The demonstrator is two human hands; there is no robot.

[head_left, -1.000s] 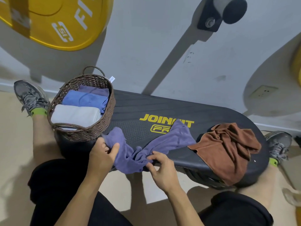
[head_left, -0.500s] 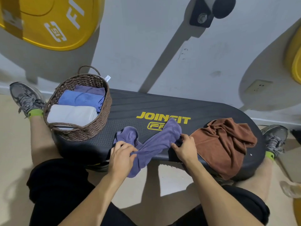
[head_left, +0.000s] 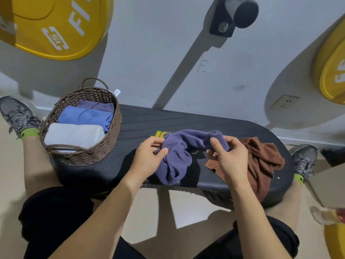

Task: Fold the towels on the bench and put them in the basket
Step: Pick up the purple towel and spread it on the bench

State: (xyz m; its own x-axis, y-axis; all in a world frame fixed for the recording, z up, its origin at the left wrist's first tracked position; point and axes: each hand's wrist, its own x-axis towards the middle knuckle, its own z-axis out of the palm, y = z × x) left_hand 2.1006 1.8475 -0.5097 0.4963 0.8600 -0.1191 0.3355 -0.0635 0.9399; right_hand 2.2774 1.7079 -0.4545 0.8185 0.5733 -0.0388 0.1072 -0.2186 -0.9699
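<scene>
While bunched and rumpled at mid-counter [head_left: 130, 156], purple towel [head_left: 177, 156] pinched by left hand [head_left: 149, 157] and right hand [head_left: 229, 157]; crumpled brown towel [head_left: 261, 161] right, basket [head_left: 93, 156] far left.

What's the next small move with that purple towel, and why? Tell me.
Probably draw the two hands apart to spread the purple towel flat on the bench. The left hand and right hand each pinch it, yet it hangs bunched between them, so no clean fold is possible. The basket holds folded towels; the brown towel lies crumpled.
</scene>
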